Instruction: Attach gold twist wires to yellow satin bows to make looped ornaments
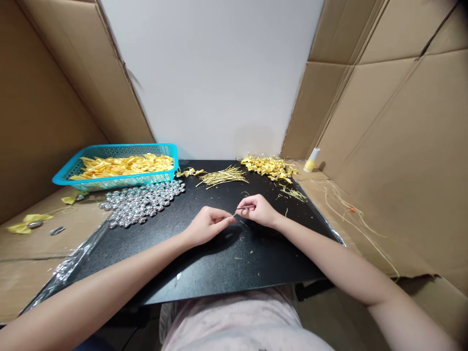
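Note:
Above the middle of the black board, my left hand (208,225) is closed, thumb and forefinger pinching a short yellow strand (234,215). Close beside it, my right hand (260,211) is closed around a thin dark tool (243,208), whose tip is near the strand; its exact kind is too small to make out. Beyond the hands lies a bundle of gold twist ties (224,177). Behind my right hand is a heap of yellow ribbon bows (268,166) with silvery beads and tie ends.
A turquoise basket (174,158) of yellow ribbon bows stands at the left rear. Silver beads (144,202) are spread before it. A cone of yellow thread (312,160) stands at right. Strand scraps litter the black board (204,273). Cardboard walls (402,146) rise on both sides.

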The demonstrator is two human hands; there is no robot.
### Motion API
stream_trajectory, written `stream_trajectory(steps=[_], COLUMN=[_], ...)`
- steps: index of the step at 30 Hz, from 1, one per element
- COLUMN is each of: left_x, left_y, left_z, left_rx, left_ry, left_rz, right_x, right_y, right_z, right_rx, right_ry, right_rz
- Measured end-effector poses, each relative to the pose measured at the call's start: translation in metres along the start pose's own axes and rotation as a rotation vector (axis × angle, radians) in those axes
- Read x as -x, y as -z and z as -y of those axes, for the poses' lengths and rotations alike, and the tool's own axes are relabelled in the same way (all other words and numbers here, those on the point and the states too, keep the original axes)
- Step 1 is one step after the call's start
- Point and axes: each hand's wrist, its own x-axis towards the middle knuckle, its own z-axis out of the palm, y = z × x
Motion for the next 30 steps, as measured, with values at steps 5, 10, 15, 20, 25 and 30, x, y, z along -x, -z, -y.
stream_trajectory(steps=[5, 10, 15, 20, 25, 30], left_x=[-0.001, -0.002, -0.001, -0.002, -0.002, -0.003], left_y=[0.000, 0.000, -0.001, 0.000, 0.000, -0.001], left_z=[0.002, 0.004, 0.005, 0.003, 0.004, 0.004], left_rx=[0.015, 0.045, 0.055, 0.044, 0.043, 0.048], left_ry=[0.010, 0.037, 0.050, 0.049, 0.026, 0.019], left_rz=[0.004, -0.004, -0.005, 0.001, 0.027, 0.039], right_x=[0.000, -0.003, -0.009, -0.006, -0.003, -0.003], right_y=[-0.001, 0.001, 0.017, 0.011, 0.004, 0.004], right_z=[-0.003, -0.005, -0.005, -0.004, -0.003, -0.002], right_rx=[0.038, 0.035, 0.026, 0.032, 0.071, 0.128], right_ry=[0.037, 0.078, 0.111, 0.076, 0.050, 0.054], right_rz=[-0.029, -0.111, -0.202, -0.043, 0.027, 0.023])
